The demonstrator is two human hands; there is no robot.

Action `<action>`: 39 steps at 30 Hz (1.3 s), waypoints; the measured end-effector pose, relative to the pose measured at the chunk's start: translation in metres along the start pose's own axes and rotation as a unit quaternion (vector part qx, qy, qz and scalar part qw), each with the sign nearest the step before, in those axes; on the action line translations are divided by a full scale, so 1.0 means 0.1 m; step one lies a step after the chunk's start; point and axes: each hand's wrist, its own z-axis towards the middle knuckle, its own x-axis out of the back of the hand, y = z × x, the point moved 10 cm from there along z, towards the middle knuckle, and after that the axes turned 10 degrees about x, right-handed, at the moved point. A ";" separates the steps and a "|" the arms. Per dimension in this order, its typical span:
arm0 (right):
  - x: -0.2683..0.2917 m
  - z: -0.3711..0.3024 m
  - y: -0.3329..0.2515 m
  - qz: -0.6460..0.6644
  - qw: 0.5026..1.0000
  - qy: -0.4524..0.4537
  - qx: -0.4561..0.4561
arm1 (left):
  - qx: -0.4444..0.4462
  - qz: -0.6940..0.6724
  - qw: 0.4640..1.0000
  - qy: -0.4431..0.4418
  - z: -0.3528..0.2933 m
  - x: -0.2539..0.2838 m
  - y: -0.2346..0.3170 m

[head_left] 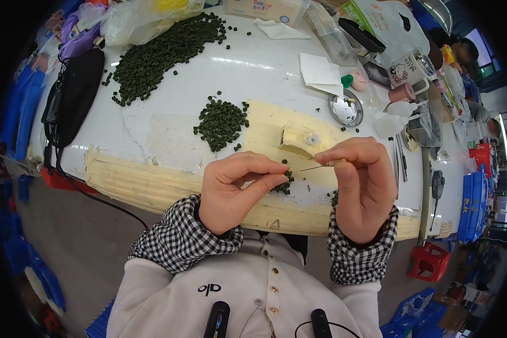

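Note:
My left hand (234, 188) is closed in a pinch, thumb and forefinger round a small dark green piece (288, 173), mostly covered by the fingertips. In my right hand (366, 183), also closed, is a thin needle-like tool (312, 168) whose tip points left toward the pinched piece. The two hands are apart, with a short gap between them. Just beyond lies a folded yellowish block (298, 142) with a small white knob-like part (311, 138) on top. A few loose green pieces (283, 186) lie on the table behind my left fingertips.
A small heap of green pieces (221, 125) sits left of the yellow sheet (265, 121); a far larger heap (163, 56) lies farther back. At right are a round metal dish (345, 110), white bottles (397, 115), tweezers (401, 158) and a cup (408, 67). A black pouch (79, 96) lies left.

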 end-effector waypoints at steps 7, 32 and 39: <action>-0.22 -0.05 0.11 0.104 0.994 -0.027 -0.038 | -0.003 -0.005 1.000 -0.002 0.01 -0.02 0.01; 0.00 0.05 0.28 -0.223 0.975 0.025 -0.003 | -0.005 0.025 1.000 0.013 0.01 -0.01 0.05; 0.01 -0.03 0.13 -0.224 0.974 0.014 -0.021 | -0.017 0.028 0.999 0.024 0.00 0.01 0.07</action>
